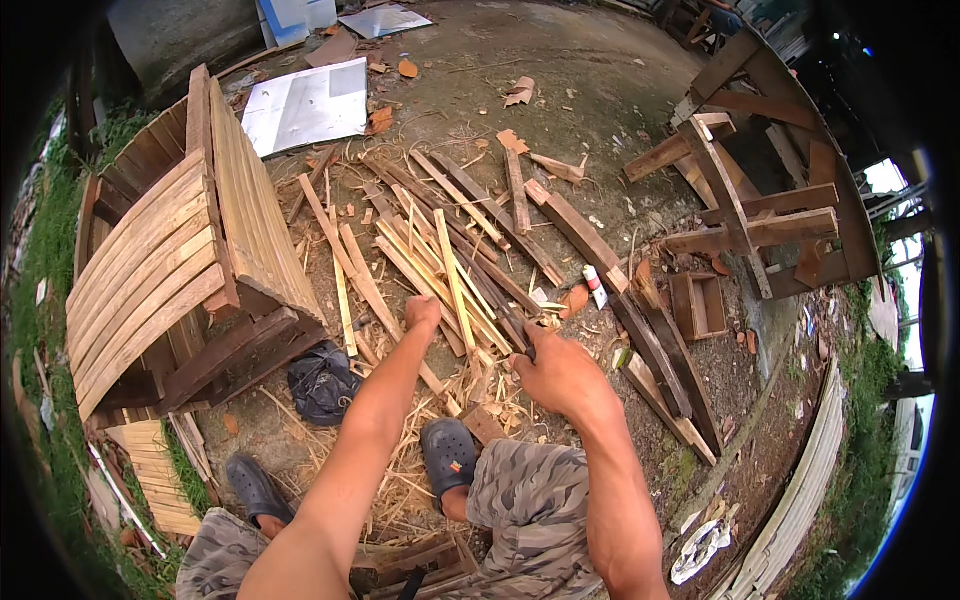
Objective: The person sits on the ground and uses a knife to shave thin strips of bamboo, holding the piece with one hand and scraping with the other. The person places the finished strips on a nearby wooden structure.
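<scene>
My left hand (423, 313) is closed in a fist over a pile of pale wooden strips (452, 275); whether a strip lies inside it is hidden. To its right, my right hand (566, 374) is curled, thumb toward the pile, around something dark and narrow that I cannot make out. One pale strip stands out on top of the others, just right of my left fist. Wood shavings (395, 465) cover the ground below both hands, around my dark clogs (449, 455).
A slatted wooden piece of furniture (150, 270) stands at left, with a black bag (324, 383) beside it. Dark beams (650, 340) lie at right, near a small wooden box (698, 305) and a wooden frame (735, 200). A red-and-white bottle (595, 287) lies beyond my right hand.
</scene>
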`<state>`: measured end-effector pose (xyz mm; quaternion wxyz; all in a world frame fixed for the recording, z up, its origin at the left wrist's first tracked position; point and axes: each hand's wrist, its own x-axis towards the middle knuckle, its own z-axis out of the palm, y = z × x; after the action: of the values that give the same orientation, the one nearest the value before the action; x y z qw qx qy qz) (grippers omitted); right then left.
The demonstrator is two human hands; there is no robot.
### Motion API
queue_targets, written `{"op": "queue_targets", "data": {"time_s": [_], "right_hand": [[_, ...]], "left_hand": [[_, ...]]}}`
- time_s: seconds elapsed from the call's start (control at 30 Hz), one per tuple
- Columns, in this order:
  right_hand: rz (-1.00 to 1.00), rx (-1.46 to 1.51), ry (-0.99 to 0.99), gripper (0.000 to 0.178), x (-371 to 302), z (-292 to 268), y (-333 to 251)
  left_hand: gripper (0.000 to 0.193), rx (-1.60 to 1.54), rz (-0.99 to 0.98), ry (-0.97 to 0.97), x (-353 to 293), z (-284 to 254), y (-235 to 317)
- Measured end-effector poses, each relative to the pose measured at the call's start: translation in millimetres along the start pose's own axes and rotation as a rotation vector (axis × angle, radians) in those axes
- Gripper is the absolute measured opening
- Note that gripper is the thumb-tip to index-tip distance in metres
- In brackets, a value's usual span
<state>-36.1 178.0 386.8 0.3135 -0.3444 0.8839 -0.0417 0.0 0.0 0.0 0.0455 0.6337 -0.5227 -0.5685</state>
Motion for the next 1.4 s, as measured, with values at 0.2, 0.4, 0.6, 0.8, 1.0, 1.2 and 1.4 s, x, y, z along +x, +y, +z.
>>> {"op": "queue_targets", "data": {"time_s": [0.2,0.4,0.6,0.8,1.0,1.2,1.4], "right_hand": [[-0.111,0.021,0.100,0.036,-2,5,7],[-0.077,0.079,0.079,0.038,-13,-6,-15],[-0.069,0.156,0.056,0.040,-35,-12,-26],[-0.219,0.195,0.101,0.044,-45,0,-40],[-0.349,0.171,0.086,0.059,-60,11,-56],[-0.474,0.000,0.113,0.049,-57,26,-59],[-0.464,-0.091,0.034,0.056,-61,26,-66]], "left_hand": [[0.034,-0.251,0.149,-0.090,-46,-28,22],[0.035,-0.134,0.504,-0.204,-115,-112,77],[0.033,-0.261,0.661,-0.212,-204,-207,111],[0.022,-0.655,0.702,-0.166,-295,-273,102],[0.043,-1.150,0.802,-0.228,-376,-331,76],[0.050,-1.205,0.918,-0.187,-425,-373,43],[0.052,-1.305,0.868,0.256,-439,-393,27]]}}
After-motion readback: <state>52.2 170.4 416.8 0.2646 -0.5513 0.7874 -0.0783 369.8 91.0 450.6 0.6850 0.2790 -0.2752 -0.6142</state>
